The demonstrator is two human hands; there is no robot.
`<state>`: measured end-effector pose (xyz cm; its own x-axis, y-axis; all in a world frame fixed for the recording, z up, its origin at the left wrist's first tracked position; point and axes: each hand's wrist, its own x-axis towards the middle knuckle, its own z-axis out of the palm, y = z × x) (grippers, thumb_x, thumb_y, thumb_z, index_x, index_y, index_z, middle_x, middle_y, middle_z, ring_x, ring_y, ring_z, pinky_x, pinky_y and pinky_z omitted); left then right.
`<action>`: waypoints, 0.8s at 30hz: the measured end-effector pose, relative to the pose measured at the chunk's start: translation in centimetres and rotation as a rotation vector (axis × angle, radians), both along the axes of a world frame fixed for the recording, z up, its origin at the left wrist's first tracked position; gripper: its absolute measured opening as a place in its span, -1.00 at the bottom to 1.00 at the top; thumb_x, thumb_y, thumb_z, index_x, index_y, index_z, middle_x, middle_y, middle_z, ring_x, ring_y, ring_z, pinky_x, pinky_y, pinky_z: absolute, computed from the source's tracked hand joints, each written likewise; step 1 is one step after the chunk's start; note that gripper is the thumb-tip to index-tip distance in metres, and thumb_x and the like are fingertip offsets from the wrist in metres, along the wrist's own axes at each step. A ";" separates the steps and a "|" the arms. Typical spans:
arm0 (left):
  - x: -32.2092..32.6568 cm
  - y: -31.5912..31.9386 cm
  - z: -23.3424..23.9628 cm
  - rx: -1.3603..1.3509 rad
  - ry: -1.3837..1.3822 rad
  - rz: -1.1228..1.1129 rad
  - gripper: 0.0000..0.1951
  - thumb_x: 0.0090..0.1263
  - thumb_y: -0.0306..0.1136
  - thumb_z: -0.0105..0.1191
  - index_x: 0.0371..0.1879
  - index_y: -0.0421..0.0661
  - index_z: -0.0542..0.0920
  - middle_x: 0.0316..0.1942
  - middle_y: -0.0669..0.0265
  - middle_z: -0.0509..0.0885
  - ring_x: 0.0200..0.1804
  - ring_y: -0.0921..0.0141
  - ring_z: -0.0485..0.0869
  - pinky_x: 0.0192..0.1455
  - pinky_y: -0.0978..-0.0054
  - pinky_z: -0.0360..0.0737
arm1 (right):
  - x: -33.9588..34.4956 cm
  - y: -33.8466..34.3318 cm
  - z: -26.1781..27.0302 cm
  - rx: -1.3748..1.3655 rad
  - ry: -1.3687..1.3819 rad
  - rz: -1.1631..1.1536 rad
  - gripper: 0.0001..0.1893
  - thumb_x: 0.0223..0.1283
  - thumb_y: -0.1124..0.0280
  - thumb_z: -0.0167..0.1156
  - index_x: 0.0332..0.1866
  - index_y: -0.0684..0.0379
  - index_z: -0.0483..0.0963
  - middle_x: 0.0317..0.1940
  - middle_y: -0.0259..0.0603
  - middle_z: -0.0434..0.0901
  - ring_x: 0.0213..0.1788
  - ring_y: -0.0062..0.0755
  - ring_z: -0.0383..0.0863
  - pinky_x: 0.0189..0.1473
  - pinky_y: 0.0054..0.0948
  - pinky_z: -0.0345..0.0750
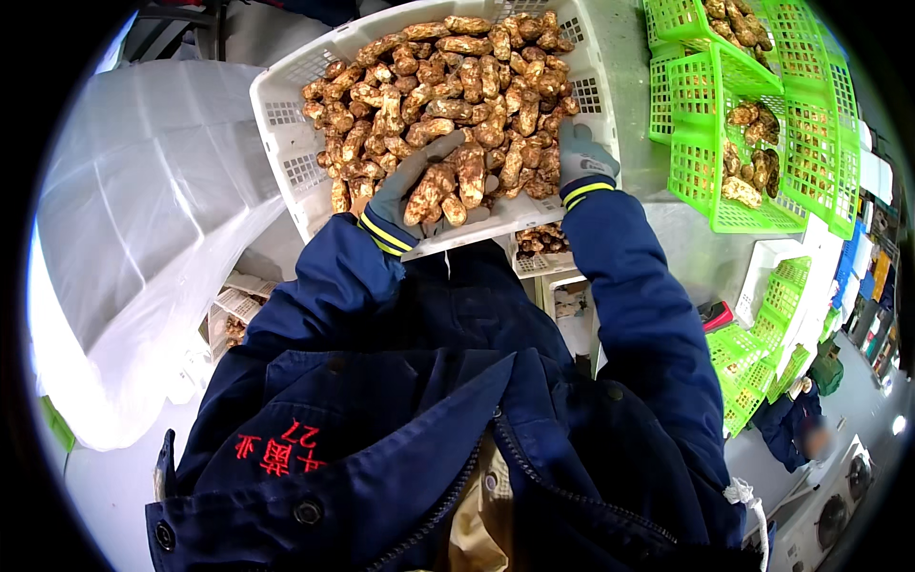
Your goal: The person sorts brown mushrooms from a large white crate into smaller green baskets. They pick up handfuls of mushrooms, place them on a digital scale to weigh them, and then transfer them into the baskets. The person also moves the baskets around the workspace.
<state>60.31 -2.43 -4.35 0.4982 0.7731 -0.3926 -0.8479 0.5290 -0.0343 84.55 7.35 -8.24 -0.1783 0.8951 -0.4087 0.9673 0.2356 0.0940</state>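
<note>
A white plastic crate (275, 161) before me is heaped with brown, knobbly mushrooms (465, 79), matsutake-like in shape. My left hand (411, 182), in a grey work glove, cradles several of these mushrooms (450, 179) at the crate's near side; part of its fingers lies behind them. My right hand (586, 154), also gloved in grey, rests at the crate's right wall, against the edge of the pile. Its fingertips are partly hidden, and whether it grips the wall or a mushroom cannot be made out.
Green plastic baskets (693, 143) with mushrooms stand on the metal table (632, 79) to the right. Translucent plastic sheeting (150, 171) hangs at the left. A smaller white crate (532, 266) of mushrooms sits below the large one. Another person (786, 429) is at the far lower right.
</note>
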 end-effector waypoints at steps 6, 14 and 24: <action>0.2 0.7 3.6 -0.223 0.438 -0.144 -0.60 0.53 -0.17 -0.11 0.27 -0.02 0.36 0.18 0.13 0.52 0.15 0.10 0.57 0.14 -0.02 0.58 | 0.4 1.5 1.5 -0.113 0.206 -0.004 -0.43 -0.03 0.49 0.25 0.21 0.17 0.39 0.03 0.02 0.54 -0.08 -0.15 0.64 -0.05 -0.30 0.59; -0.7 0.0 1.2 -0.006 0.560 -0.099 -0.53 0.52 -0.14 -0.12 0.37 0.09 0.26 0.29 0.18 0.41 0.18 0.10 0.54 0.21 -0.01 0.53 | 6.7 -1.6 1.4 -0.464 2.003 -0.983 -0.53 0.17 0.49 0.05 0.24 0.16 0.36 -0.08 -0.28 0.43 -0.10 -0.39 0.56 0.00 -0.45 0.61; -0.4 2.3 3.5 -0.276 0.414 -0.158 -0.60 0.49 -0.09 -0.07 0.20 0.00 0.42 -0.06 0.23 0.65 -0.12 0.27 0.69 -0.10 0.12 0.71 | 0.4 -0.7 -1.0 -0.138 0.467 -0.042 -0.49 0.05 0.43 0.33 0.17 0.17 0.43 0.04 -0.05 0.59 0.12 -0.10 0.57 0.16 -0.35 0.49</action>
<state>59.88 -0.12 -0.87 0.3606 0.5409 -0.7599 -0.7303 0.6705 0.1308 84.92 6.61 -9.27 -0.3357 0.8486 -0.4089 0.9077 0.1754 -0.3811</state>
